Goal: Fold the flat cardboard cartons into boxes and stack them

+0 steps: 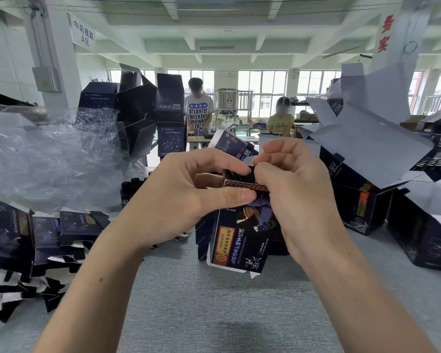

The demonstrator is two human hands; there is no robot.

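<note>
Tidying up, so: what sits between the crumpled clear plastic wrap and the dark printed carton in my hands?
In the head view, small dark bottles stand between the clear plastic wrap and the dark printed cardboard carton, partly behind the left hand.

Landmark: the held carton point(239, 235), whose Chinese print is upside down and not legible. High and left of it, a white sign point(83, 34) reads "中药提取 A区". High and right, a white column point(406, 29) carries "务实" in red. Behind it, a white T-shirt point(198, 115) reads "ATLANTIS WEEKEND". A yellow T-shirt point(280, 124) reads "Hello"; the second word is unclear.
</note>
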